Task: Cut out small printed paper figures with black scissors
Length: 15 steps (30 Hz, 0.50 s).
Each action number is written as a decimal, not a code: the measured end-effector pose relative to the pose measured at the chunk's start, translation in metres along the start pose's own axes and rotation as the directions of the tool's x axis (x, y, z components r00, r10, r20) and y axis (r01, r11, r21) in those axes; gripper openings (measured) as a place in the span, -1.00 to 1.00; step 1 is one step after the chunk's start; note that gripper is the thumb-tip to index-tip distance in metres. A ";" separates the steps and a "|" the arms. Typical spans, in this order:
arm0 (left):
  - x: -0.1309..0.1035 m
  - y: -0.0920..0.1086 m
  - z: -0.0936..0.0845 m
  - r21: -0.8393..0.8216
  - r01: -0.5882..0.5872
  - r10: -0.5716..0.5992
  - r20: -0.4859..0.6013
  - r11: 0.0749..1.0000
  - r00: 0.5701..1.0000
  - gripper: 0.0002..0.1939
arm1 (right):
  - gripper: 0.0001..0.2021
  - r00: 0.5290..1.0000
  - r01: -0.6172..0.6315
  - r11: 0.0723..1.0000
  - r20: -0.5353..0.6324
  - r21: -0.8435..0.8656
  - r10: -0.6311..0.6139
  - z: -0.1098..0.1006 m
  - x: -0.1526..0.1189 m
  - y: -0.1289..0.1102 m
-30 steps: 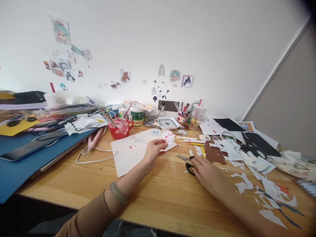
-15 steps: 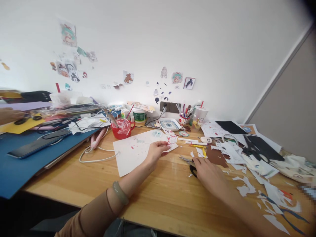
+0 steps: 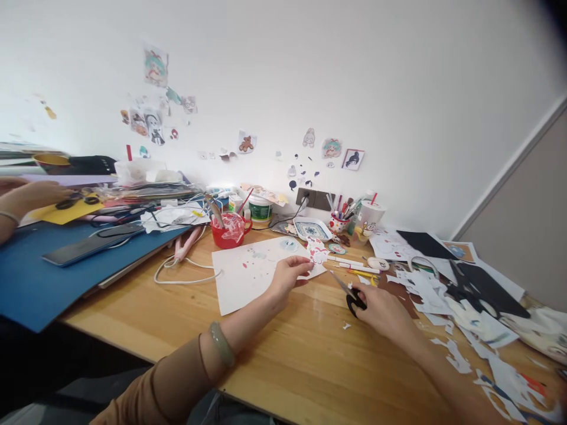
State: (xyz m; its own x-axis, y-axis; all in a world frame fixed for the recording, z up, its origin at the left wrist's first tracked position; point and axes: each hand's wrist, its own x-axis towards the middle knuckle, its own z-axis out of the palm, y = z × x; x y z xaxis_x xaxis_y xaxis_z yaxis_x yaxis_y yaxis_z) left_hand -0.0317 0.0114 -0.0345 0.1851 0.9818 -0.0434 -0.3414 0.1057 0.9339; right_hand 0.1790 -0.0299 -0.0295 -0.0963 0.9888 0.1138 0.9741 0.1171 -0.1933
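My left hand (image 3: 290, 278) pinches a paper cutout with red markings (image 3: 317, 250) between thumb and fingertips. Below it lies a white paper sheet (image 3: 237, 276) with small coloured spots. My right hand (image 3: 384, 310) is closed round the black handles of a pair of scissors (image 3: 354, 298), whose blades point up and left toward the cutout but stay apart from it. A small paper scrap (image 3: 346, 325) lies on the wood just below the scissors.
A red mug (image 3: 230, 233), a patterned tray (image 3: 312, 230) and a pen cup (image 3: 339, 223) stand toward the wall. White markers (image 3: 349, 261) lie beyond my right hand. Paper scraps (image 3: 456, 356) cover the right side. Another person's hand (image 3: 38, 198) is over yellow paper at far left.
My right hand's fingers, earlier resting at the scissors on the table, now wrap their handles, and the blades have tilted. My left hand keeps the cutout. The view has swung left.
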 end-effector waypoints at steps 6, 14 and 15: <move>-0.001 0.001 0.001 -0.051 -0.010 0.011 0.017 0.999 1.000 -0.69 | -0.66 0.995 0.000 0.775 0.077 0.632 -0.062 -0.020 0.008 0.004; -0.005 0.002 0.004 -0.059 -0.021 0.025 0.060 0.998 0.998 -0.72 | -0.50 0.989 0.087 0.324 -0.120 0.942 0.085 -0.009 0.022 -0.042; -0.006 0.002 0.004 -0.058 -0.026 0.030 0.068 0.998 0.997 -0.72 | -0.48 0.986 0.101 0.310 -0.137 0.945 0.097 -0.006 0.024 -0.045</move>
State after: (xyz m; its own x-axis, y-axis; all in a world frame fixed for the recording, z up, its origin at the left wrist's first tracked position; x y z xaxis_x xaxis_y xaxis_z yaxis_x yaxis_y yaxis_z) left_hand -0.0294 0.0054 -0.0307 0.2373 0.9714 0.0089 -0.3994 0.0892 0.9124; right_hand 0.1337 -0.0121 -0.0125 0.0280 0.9734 0.2272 0.0988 0.2235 -0.9697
